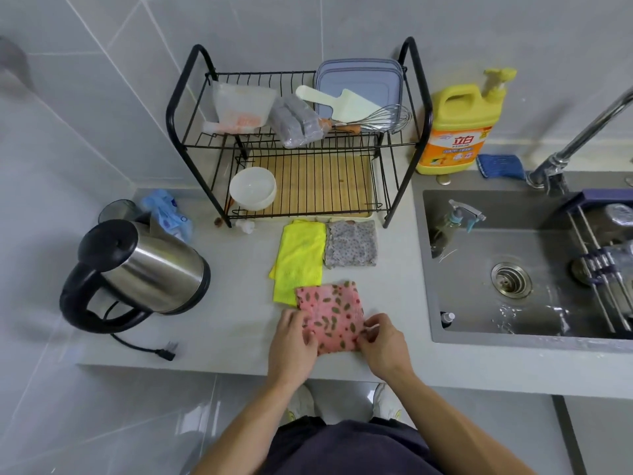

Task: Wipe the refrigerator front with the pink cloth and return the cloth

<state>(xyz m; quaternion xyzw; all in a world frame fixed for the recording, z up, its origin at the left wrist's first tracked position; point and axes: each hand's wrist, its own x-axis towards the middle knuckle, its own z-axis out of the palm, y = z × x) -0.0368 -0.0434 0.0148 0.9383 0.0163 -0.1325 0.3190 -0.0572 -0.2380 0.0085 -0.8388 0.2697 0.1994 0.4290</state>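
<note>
The pink cloth (330, 313), printed with leaves, lies folded on the grey counter (233, 323) near its front edge. My left hand (294, 341) holds its left edge, fingers curled onto the fabric. My right hand (382, 341) pinches the cloth's lower right corner. The cloth's far left corner overlaps a yellow cloth (298, 262). The refrigerator is not in view.
A grey patterned cloth (351, 243) lies beside the yellow one. Behind stands a black dish rack (298, 145) with a white bowl (252, 192). A steel kettle (137, 269) sits left, its plug (168, 349) near the edge. The wet sink (524, 269), detergent bottle (459, 128) and faucet (575, 142) are on the right.
</note>
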